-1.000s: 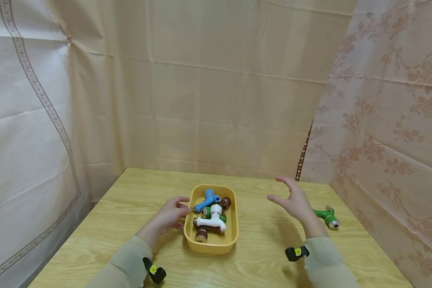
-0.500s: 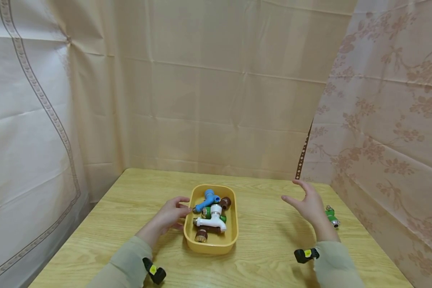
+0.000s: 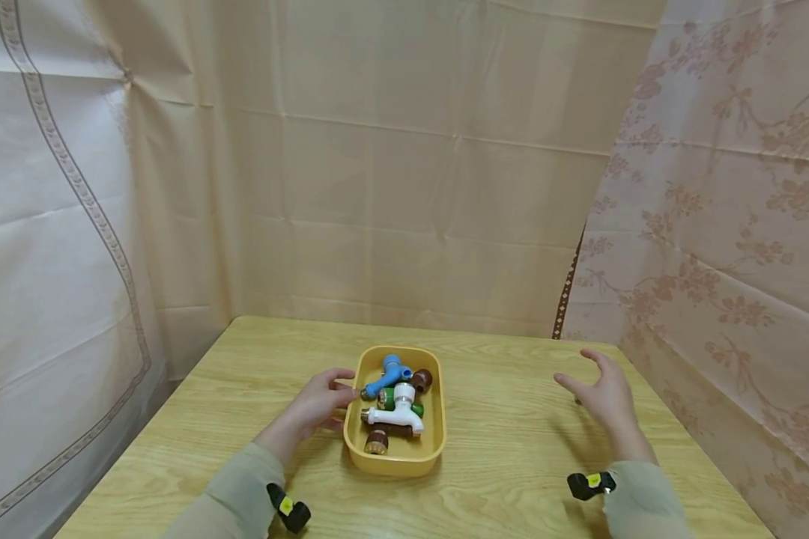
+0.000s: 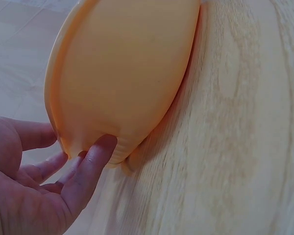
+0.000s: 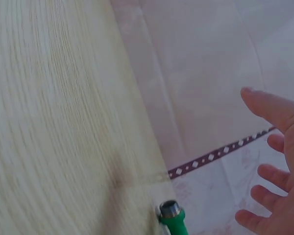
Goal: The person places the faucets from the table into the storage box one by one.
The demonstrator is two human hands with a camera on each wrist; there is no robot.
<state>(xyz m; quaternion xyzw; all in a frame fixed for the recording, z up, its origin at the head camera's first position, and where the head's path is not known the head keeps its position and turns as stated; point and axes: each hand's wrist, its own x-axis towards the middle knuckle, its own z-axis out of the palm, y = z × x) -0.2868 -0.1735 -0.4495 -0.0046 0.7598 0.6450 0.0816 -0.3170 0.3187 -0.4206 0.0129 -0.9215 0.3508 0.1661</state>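
Observation:
My left hand (image 3: 317, 404) rests its relaxed fingers against the left side of a yellow plastic tub (image 3: 438, 442). In the left wrist view, fingertips touch the tub's wall (image 4: 122, 73). Inside the tub lie a blue tap (image 3: 386, 380), a white tap (image 3: 399, 416), brown taps (image 3: 377, 442) and a green tap (image 3: 386, 397) partly under the white one. My right hand (image 3: 607, 400) hovers at the table's right, fingers spread and holding nothing. Behind it another green tap is mostly hidden in the head view; the right wrist view shows its threaded end (image 5: 174, 218) below the fingers.
Everything stands on a wood-grain table (image 3: 499, 464). Beige cloth (image 3: 404, 187) hangs behind it, with a flowered cloth (image 3: 735, 262) along the right side. Each wrist carries a black camera strap (image 3: 589, 485).
My right hand has moved right and slightly toward me, over the lone green tap, which it now mostly covers in the head view. The left hand and the tub have stayed put.

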